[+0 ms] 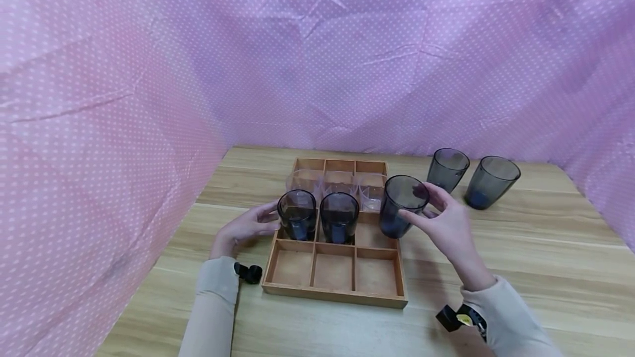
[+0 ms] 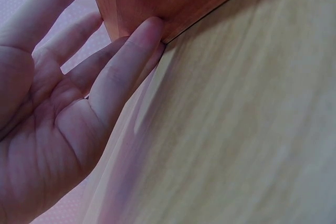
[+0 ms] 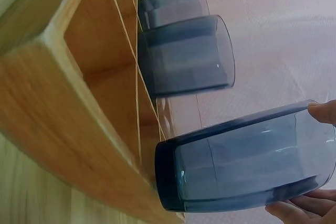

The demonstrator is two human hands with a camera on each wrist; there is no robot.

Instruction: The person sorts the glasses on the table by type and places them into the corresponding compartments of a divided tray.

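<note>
My right hand grips a dark smoky drinking glass between thumb and fingers, slightly tilted, over the right edge of a wooden compartment tray. Two more smoky glasses, a left one and a middle one, stand in the tray's row just left of it. The right compartment of that row shows bare wood. At the tray's left side rests my left hand, its fingers extended and fingertips touching the tray's outer wall in the left wrist view.
Several clear glasses fill the row behind the smoky ones. On the table at the back right stand two smoky glasses, one nearer the tray and one farther right. A pink dotted cloth hangs behind the wooden table.
</note>
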